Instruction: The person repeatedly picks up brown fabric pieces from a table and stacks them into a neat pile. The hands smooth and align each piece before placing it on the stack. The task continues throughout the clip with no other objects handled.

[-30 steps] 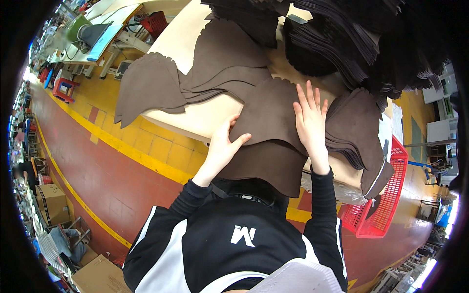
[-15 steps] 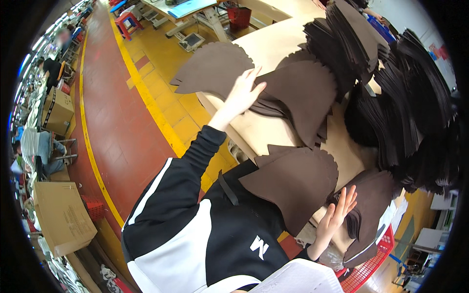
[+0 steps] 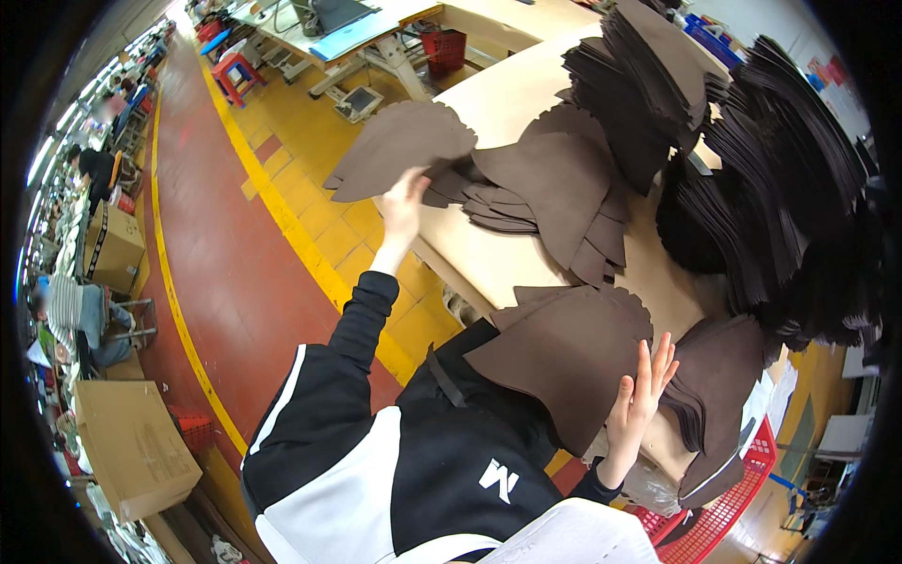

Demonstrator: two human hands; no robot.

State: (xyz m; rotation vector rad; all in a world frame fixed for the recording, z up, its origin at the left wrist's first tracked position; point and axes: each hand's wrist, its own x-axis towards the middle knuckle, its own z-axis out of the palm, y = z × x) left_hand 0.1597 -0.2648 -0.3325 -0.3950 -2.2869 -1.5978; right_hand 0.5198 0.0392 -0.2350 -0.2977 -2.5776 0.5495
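Dark brown, flat cut pieces with scalloped edges lie about my hands. At the table's left edge, my left hand (image 3: 404, 202) has its fingers bent together at the lower edge of a brown piece (image 3: 404, 141), which juts past the table; the fingertips are slightly blurred. My right hand (image 3: 639, 404) is raised, fingers stretched out and holding nothing. It is beside another brown piece (image 3: 573, 357) lying in front of my body. Right of that hand, a small stack of brown pieces (image 3: 719, 376) bends over the table's near edge. A fanned pile (image 3: 554, 188) lies farther back.
Tall stacks of dark pieces (image 3: 770, 179) stand along the right of the pale table (image 3: 658, 273). A red plastic basket (image 3: 728, 517) is at the lower right. On the left run a red aisle (image 3: 216, 216) and cardboard boxes (image 3: 136, 451); people sit beyond.
My left hand has moved left, from above the pieces to the lower edge of the left one, its fingers drawing together. My right hand stays raised and spread. The view has shifted slightly.
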